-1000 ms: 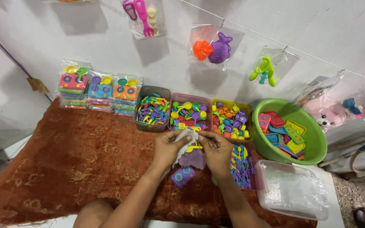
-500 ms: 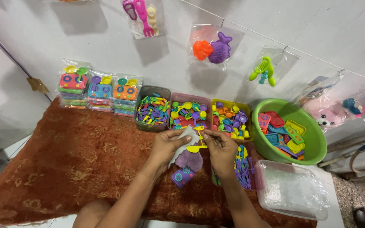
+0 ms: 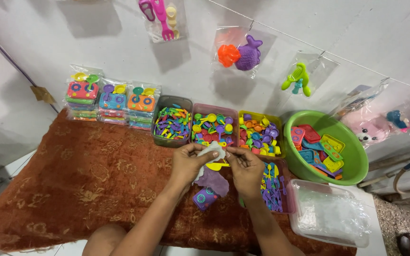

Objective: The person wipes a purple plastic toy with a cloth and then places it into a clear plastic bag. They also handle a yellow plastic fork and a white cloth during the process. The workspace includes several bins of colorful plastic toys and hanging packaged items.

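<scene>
Both hands meet over the rust-brown patterned cloth (image 3: 81, 189), just in front of the pink plastic bin of mixed toy spoons and cups (image 3: 213, 129), which serves as landmark here

Left hand (image 3: 188, 163): fingers closed, pinching the left edge of a small clear plastic bag (image 3: 213, 152). Right hand (image 3: 245, 168): thumb and fingers pinched on the same bag's right edge. Bag is held up between the hands, off the cloth, directly in front of the pink bin

Under the bag: a yellow flat toy piece (image 3: 217, 166), partly hidden, contact with the bag cannot be told. In front of that, nearer the person, a purple toy piece (image 3: 212, 180) and a purple toy stove with round burners (image 3: 205, 198) lie on the cloth

Left of the pink bin: grey bin of small multicoloured cutlery (image 3: 172, 125), touching it. Further left: three stacks of bagged toy stove sets (image 3: 112, 104) against the wall

Right of the pink bin: yellow bin of toy cups (image 3: 259, 134), then a green round plastic basin (image 3: 352, 156) holding flat red, yellow and blue toy pieces. In front of the yellow bin, by the right hand: a pink bin of blue and purple toy utensils (image 3: 276, 189). Right of that: clear plastic box (image 3: 330, 220) of folded clear bags

On the wall above the pink bin: hanging bagged toys on a string (image 3: 238, 50)
</scene>
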